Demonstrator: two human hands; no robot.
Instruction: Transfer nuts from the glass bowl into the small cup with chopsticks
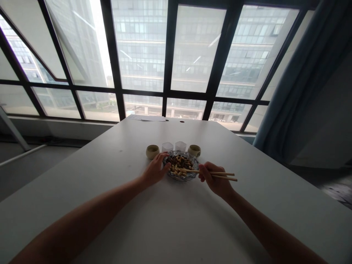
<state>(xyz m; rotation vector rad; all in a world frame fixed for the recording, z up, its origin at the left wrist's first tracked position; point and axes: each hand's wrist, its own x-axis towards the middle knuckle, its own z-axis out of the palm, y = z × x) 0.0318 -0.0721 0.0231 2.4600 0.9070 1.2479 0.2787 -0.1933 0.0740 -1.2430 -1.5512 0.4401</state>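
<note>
Two chopsticks (194,171): pinched in my right fingers (202,171), reaching over tan and dark pieces (176,165).
Glass bowl (189,177): holds these, on the bench (165,220), before two clear cups (167,146).
My left fingers (160,157): spread against its side.

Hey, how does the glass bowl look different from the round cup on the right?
The glass bowl is see-through, while the cup is opaque and yellowish. The glass bowl is wider than the cup. The left hand touches the glass bowl; no hand touches the cup. Both are open-topped and stand upright on the white table.
</note>
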